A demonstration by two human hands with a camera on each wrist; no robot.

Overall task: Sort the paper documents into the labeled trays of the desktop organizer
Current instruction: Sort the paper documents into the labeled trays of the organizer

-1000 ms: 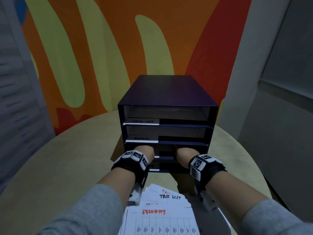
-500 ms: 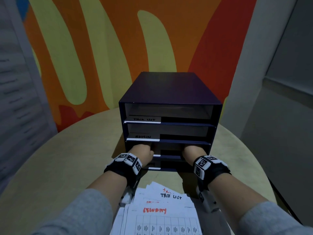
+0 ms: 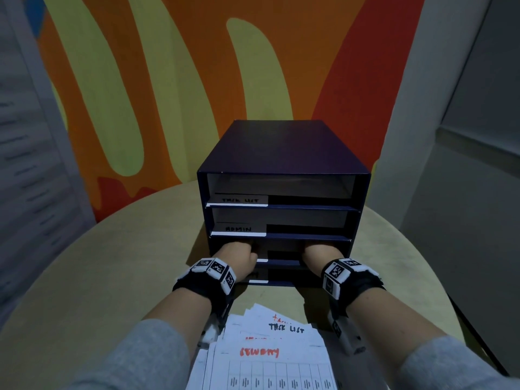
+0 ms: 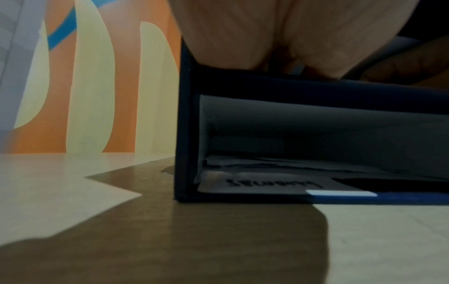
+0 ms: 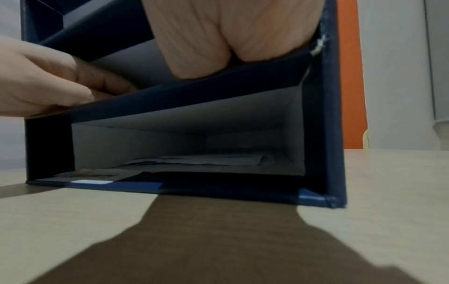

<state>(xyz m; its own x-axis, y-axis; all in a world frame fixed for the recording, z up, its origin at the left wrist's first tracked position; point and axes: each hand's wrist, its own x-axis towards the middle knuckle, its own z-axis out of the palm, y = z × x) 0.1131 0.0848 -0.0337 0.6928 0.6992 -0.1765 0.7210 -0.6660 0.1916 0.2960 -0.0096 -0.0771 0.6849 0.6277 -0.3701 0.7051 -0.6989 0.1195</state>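
Head view: both hands, left, right, inside organizer third tray; grip hidden; papers behind wrists.

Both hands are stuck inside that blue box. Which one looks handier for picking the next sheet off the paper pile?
Probably the left hand. The paper pile lies beside the left forearm, its edge just under that wrist, while the right hand sits in the organizer farther to the side. Both must first come out of the third tray.
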